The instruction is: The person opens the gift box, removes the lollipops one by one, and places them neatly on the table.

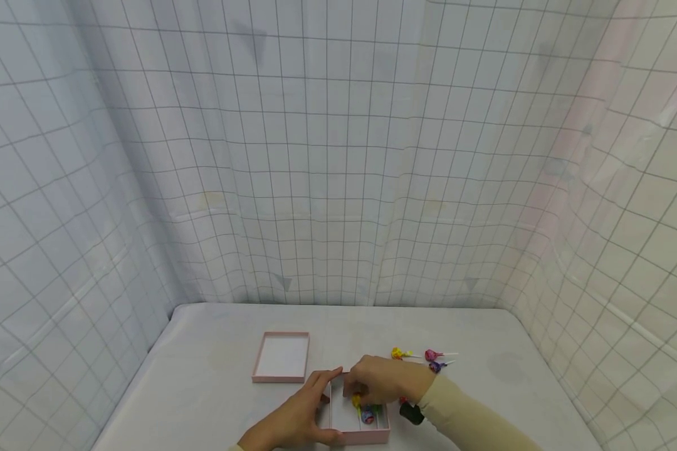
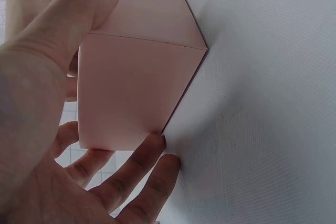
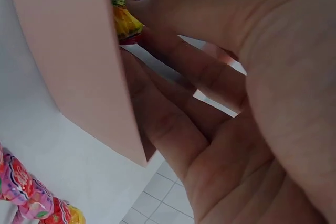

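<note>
Steadying the pink box (image 1: 365, 438), left hand (image 1: 300, 411) clamped on it, thumb on one wall, fingers round another. Right hand (image 1: 386, 379) is down inside, thumb and finger pinched on a yellow-wrapped lollipop (image 3: 127, 23). Doing it well, my take: keep the left grip light so the walls don't bow, lower the candy before loosening the pinch, angle the stick clear of the rim, and lift fingers straight out so nothing inside gets dragged.

Lollipop looks: shiny yellow wrapper, green and red patches, crinkled; its stick is hard to make out in the right wrist view. Just beside it in the box, a blue-purple lollipop (image 1: 368, 416). Box is matte pink outside, pale inside.

Farther out on the white-covered desk (image 1: 203, 382): yellow (image 1: 397, 353), pink (image 1: 431, 355) and purple (image 1: 435, 367) lollipops beyond the right wrist; pink-rimmed lid (image 1: 282, 356) lying flat, far left of the box. Gridded curtain (image 1: 338, 156) behind.
</note>
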Available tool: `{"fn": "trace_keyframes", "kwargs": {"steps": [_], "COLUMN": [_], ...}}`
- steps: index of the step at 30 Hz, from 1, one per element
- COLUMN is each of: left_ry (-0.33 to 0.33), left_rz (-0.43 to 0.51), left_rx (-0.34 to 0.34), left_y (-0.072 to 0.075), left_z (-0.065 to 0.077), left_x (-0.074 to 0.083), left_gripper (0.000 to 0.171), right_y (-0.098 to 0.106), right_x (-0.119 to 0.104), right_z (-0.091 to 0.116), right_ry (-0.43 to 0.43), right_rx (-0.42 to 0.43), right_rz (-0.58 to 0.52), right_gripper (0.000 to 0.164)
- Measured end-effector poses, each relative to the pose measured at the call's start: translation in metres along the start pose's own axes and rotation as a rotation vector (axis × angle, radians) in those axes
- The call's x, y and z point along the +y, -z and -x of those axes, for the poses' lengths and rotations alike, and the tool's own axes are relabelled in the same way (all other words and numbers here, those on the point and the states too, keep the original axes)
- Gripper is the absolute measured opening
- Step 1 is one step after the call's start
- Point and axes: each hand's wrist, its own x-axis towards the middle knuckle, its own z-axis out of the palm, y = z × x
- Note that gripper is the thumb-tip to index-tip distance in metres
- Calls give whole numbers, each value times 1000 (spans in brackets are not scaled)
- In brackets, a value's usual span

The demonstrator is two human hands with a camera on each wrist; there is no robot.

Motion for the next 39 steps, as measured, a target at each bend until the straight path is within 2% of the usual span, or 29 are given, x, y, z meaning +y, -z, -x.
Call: {"fn": "trace_keyframes", "kwargs": {"steps": [5,11,19,29,39], "left_ry": [4,10,28,13,12], "left_rz": [-7,-17,-20,-26,-35], "left_rx": [-1,1,-5,3,9], "left_y": [-1,-3,-5,-5,-6], "left_z": [-1,-2,-4,-4,-4], "left_x": [0,1,-1,-2,-3], "left_gripper": [116,117,116,117,118], "right_y": [-4,-6,-11,-14,-11], "right_x": [0,1,-3,-2,-3], "right_z": [-1,-4,-6,-4,6], "right_ry": [-18,4,-13,45,38], "right_rx": [-43,-52,-60,-30,19], "right_rz": [-5,17,62,119,120], "right_gripper": [24,21,20,17,13]}}
